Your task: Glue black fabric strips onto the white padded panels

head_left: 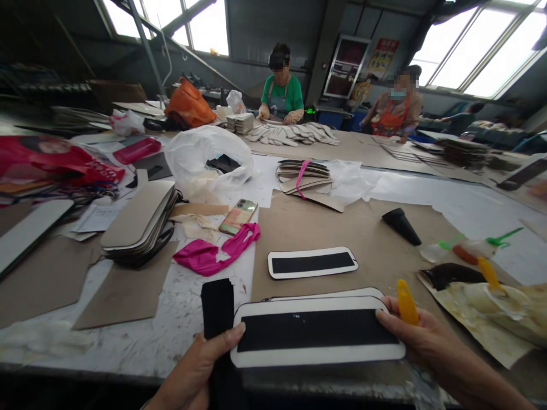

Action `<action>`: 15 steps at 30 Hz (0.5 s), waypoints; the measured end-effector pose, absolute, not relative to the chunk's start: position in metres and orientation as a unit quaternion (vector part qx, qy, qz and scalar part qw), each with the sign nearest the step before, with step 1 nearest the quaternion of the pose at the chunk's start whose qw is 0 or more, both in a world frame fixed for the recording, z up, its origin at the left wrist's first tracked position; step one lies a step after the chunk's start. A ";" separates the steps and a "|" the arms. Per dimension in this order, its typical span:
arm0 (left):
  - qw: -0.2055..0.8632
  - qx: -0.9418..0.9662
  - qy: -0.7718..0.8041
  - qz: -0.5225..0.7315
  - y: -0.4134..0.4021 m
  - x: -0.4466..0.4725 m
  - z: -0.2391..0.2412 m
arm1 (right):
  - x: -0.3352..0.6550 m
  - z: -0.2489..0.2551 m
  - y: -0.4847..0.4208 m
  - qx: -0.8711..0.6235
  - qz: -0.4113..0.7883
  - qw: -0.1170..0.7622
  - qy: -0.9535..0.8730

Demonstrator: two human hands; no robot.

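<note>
Both my hands hold a long white-edged panel with a black centre strip (316, 336) flat above the table's near edge. My left hand (200, 364) grips its left end, thumb on top, fingers closed underneath. My right hand (423, 339) grips the right end and also holds a yellow-handled tool (405, 302) upright between its fingers. A black strip of material (217, 307) lies under the left end. A second, smaller white and black panel (311, 262) rests on the brown cardboard (342, 228) just beyond.
A stack of grey boards (139, 225), pink cloth (213, 253), a phone (238, 216) and a white plastic bag (209, 156) sit to the left. Glue-smeared paper with brushes (482, 285) and a black cone (400, 225) lie right. Two people work at the far side.
</note>
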State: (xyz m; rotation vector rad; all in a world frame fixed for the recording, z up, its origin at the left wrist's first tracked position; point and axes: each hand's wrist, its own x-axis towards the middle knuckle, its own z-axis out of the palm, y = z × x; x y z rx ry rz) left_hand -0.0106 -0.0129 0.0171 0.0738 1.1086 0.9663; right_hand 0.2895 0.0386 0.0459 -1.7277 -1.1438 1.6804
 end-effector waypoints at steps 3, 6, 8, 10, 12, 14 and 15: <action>0.712 0.083 0.542 0.438 -0.013 -0.007 0.011 | 0.290 0.045 0.042 -0.652 0.573 0.229 -0.440; 0.652 0.117 0.614 0.429 -0.013 -0.004 0.002 | 0.289 0.045 0.045 -0.654 0.534 0.223 -0.487; 0.621 0.114 0.651 0.423 -0.013 -0.005 -0.006 | 0.289 0.045 0.045 -0.638 0.551 0.242 -0.481; 0.607 0.105 0.670 0.414 -0.012 -0.008 -0.016 | 0.289 0.043 0.043 -0.629 0.572 0.267 -0.453; 0.610 0.103 0.672 0.407 -0.011 -0.011 -0.025 | 0.289 0.041 0.039 -0.636 0.574 0.276 -0.436; 0.615 0.103 0.669 0.404 -0.010 -0.011 -0.030 | 0.290 0.039 0.036 -0.648 0.566 0.268 -0.433; 0.614 0.103 0.671 0.403 -0.010 -0.010 -0.030 | 0.289 0.038 0.035 -0.649 0.566 0.262 -0.435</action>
